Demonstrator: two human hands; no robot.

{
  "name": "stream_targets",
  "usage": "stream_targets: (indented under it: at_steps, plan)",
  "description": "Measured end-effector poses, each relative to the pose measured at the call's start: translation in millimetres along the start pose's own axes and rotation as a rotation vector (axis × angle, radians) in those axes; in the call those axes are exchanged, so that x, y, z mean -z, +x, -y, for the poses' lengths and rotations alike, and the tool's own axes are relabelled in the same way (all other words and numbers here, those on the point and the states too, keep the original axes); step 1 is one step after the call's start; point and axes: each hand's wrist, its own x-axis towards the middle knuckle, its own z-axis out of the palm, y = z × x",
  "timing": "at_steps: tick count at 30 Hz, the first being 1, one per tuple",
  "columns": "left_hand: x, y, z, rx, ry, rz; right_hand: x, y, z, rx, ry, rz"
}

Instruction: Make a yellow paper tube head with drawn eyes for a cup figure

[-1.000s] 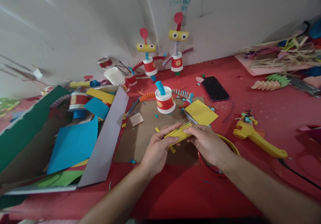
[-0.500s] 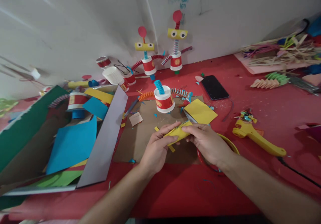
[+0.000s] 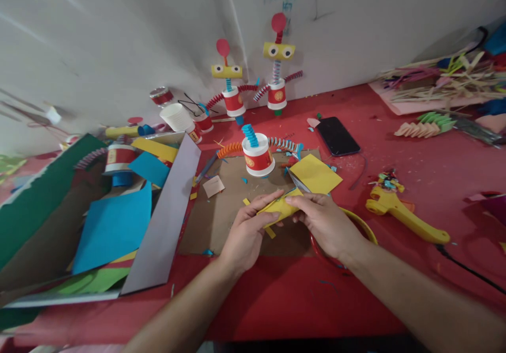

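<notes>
Between my two hands is a rolled piece of yellow paper (image 3: pixel 281 209). My left hand (image 3: pixel 248 232) is closed on its left end, thumb on top. At the right end, my right hand (image 3: pixel 322 221) pinches it with the thumb pressed on the paper. Yellow strips (image 3: pixel 270 232) lie beneath on a brown cardboard sheet (image 3: pixel 233 211). Just beyond stands a red-and-white paper cup (image 3: pixel 259 158), upside down, with folded paper arms and a blue folded paper neck. A flat yellow sheet (image 3: pixel 316 174) lies beyond my right hand, with scissors blades (image 3: pixel 298 181) beside it.
Two finished-looking cup figures (image 3: pixel 233 101) stand by the wall. At left is an open box (image 3: pixel 162 226) of coloured paper. A phone (image 3: pixel 338 136), a yellow glue gun (image 3: pixel 407 216) and paper strips (image 3: pixel 438 81) lie at right. A yellow-and-red round rim (image 3: pixel 366 225) shows under my right forearm.
The view has shifted very slightly. Both hands keep hold of the rolled yellow paper in nearly the same place.
</notes>
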Motion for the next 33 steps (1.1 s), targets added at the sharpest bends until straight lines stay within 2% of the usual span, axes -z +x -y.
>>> stream_targets:
  at_steps: [14, 24, 29, 33]
  plan:
    - [0, -1, 1, -0.059, 0.081, 0.032, -1, 1, -1, -0.013, 0.067, -0.005]
    - [2, -1, 2, -0.096, 0.117, 0.044, 1, 0, 3, -0.044, 0.045, 0.042]
    - [5, -2, 3, -0.207, 0.279, 0.062, 2, -1, 6, -0.056, 0.074, 0.070]
    - [5, -3, -3, -0.379, 0.601, 0.044, 3, -2, 10, -0.073, 0.076, 0.061]
